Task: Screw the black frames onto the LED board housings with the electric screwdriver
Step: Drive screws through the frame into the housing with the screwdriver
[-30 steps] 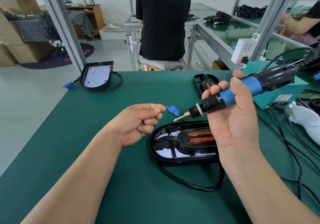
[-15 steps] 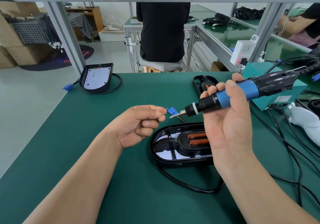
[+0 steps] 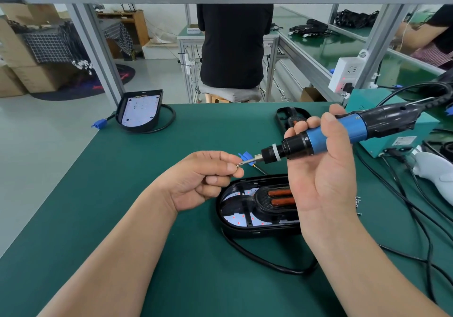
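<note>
Our left hand (image 3: 196, 182) pinches a tiny screw (image 3: 238, 166), probably slippery; our right hand (image 3: 323, 179) grips the rigid electric screwdriver (image 3: 316, 141) mid-barrel

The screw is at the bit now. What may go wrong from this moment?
1. The left hand pinches a tiny screw against the tip of the electric screwdriver; it may slip and drop into the LED board housing nearby.
2. The fingertips sit at the bit, so an accidental start by the right hand could hurt them.
</note>
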The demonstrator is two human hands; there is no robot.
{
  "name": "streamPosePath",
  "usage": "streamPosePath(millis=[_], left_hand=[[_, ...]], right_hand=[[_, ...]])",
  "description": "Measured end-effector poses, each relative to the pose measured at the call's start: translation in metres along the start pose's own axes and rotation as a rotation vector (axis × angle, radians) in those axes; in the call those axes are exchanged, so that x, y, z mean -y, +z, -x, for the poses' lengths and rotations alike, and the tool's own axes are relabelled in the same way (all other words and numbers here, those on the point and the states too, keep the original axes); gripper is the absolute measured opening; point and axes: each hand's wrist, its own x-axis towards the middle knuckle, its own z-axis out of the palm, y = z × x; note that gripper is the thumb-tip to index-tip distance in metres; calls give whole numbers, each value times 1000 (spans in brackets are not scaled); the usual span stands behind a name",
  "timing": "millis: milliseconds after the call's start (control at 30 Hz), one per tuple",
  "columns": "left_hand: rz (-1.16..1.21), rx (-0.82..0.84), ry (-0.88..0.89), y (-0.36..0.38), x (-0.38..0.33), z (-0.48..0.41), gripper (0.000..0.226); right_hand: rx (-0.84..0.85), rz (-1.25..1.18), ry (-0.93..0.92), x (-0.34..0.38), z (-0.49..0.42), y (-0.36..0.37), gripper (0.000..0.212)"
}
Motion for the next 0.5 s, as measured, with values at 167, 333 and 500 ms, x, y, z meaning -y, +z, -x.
streamPosePath(millis=[167, 333, 500], left_hand=[[-21, 7, -3, 0, 0, 0, 17], [-44, 28, 3, -2, 1, 0, 16], [-103, 38, 39, -4, 1, -1, 16]], right_hand=[[6, 9, 13, 0, 0, -2, 29], [1, 21, 23, 0, -2, -3, 31], [-31, 32, 40, 0, -4, -5, 32]])
